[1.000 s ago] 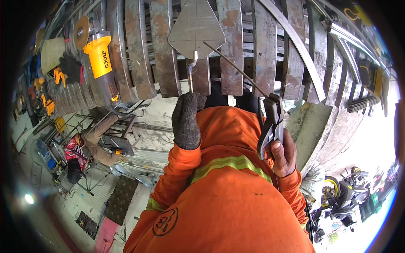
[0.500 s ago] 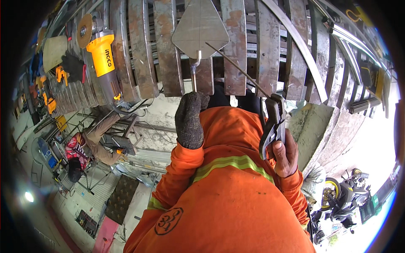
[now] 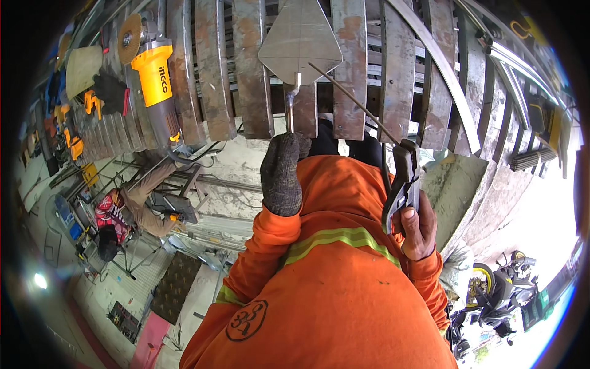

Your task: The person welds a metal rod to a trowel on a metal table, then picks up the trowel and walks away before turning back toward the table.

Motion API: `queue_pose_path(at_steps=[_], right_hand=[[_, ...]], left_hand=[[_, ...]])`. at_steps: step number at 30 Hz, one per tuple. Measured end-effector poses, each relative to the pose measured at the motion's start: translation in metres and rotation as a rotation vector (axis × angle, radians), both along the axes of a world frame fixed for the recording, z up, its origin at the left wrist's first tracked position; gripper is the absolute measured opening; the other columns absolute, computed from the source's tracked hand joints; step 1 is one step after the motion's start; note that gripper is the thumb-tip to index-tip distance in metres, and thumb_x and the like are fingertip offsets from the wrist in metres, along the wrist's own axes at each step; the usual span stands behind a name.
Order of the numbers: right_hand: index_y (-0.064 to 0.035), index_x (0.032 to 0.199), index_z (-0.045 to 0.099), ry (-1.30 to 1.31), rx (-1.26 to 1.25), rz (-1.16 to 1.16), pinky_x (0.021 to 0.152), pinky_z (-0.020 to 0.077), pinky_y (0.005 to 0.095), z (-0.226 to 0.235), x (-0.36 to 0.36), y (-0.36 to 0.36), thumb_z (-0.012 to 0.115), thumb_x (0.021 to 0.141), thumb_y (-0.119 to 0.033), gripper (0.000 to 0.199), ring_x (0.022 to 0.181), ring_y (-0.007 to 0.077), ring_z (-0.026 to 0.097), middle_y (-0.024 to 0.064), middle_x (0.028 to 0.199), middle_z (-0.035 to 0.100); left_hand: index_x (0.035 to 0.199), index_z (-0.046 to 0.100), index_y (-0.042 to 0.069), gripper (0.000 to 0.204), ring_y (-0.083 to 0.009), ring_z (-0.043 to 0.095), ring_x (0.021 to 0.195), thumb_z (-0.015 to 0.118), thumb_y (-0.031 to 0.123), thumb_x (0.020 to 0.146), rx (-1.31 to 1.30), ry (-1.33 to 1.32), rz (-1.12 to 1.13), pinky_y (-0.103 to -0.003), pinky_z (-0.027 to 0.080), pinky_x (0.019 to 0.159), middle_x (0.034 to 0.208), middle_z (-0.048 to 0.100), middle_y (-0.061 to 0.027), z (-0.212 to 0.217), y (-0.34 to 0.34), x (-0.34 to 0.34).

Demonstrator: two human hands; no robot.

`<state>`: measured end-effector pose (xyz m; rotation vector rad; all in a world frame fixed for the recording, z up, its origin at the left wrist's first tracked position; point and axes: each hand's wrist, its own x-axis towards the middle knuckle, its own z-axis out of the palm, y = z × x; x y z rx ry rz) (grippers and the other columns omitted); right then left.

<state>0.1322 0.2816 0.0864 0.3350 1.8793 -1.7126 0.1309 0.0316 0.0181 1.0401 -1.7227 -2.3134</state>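
Spanning the bench slats (image 3: 249,74): one trowel (image 3: 300,46), grey, diamond-shaped; whether resting on them or held just above, cannot tell. Left hand (image 3: 281,175), in a dark knitted glove: closed around the near end of the trowel's shank (image 3: 290,111). Slack there could let the trowel twist. Welding rod (image 3: 353,101): slanting in from the trowel's right, tip over its near half; contact cannot be told. An unsteady wrist could scrape or stick it. Electrode holder (image 3: 403,181), to the trowel's near right: grasped by the bare right hand (image 3: 420,230). Squeezing it could release the rod; sparks could burn uncovered skin. Angle grinder (image 3: 155,80), left of the trowel: uncovered disc (image 3: 128,38), could cut a stray hand.
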Motion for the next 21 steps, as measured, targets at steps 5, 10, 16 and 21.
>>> queue_pose_path(at_steps=[5, 10, 16, 21], right_hand=[[0.0055, 0.104, 0.055, 0.024, 0.023, 0.027, 0.051, 0.0379, 0.0242, -0.0028, 0.0020, 0.0031, 0.054, 0.098, -0.050, 0.055, 0.055, 0.0069, 0.046, 0.0004, 0.064, 0.052], [0.0050, 0.103, 0.055, 0.021, 0.039, 0.027, 0.051, 0.0384, 0.0244, -0.0026, 0.0025, 0.0018, 0.053, 0.097, -0.051, 0.056, 0.055, 0.0074, 0.047, 0.0012, 0.064, 0.053], [0.0047, 0.103, 0.055, 0.002, 0.034, 0.031, 0.050, 0.0390, 0.0244, -0.0013, 0.0023, 0.0009, 0.053, 0.097, -0.052, 0.057, 0.054, 0.0074, 0.048, 0.0017, 0.065, 0.054], [0.0049, 0.107, 0.056, 0.044, 0.100, 0.018, 0.049, 0.0387, 0.0250, -0.0007, 0.0042, 0.0010, 0.049, 0.100, -0.047, 0.053, 0.052, 0.0088, 0.049, 0.0020, 0.061, 0.053]], left_hand=[[0.105, 0.062, -0.001, 0.020, -0.0155, 0.062, 0.093, 0.056, 0.017, 0.100, 0.014, 0.004, 0.010, -0.031, 0.051, 0.086, 0.096, 0.064, -0.0067, 0.0016, 0.0015, -0.0014], [0.105, 0.061, -0.002, 0.020, -0.0160, 0.063, 0.094, 0.055, 0.016, 0.101, 0.007, -0.006, -0.010, -0.031, 0.051, 0.087, 0.096, 0.063, -0.0067, 0.0004, -0.0007, -0.0010], [0.104, 0.061, -0.004, 0.019, -0.0173, 0.063, 0.092, 0.053, 0.013, 0.100, -0.057, -0.012, -0.053, -0.031, 0.052, 0.084, 0.097, 0.062, -0.0071, 0.0017, -0.0065, -0.0020], [0.100, 0.062, -0.002, 0.019, -0.0169, 0.060, 0.085, 0.052, 0.015, 0.100, -0.174, -0.056, -0.111, -0.031, 0.049, 0.077, 0.091, 0.062, -0.0077, 0.0053, -0.0017, -0.0047]])
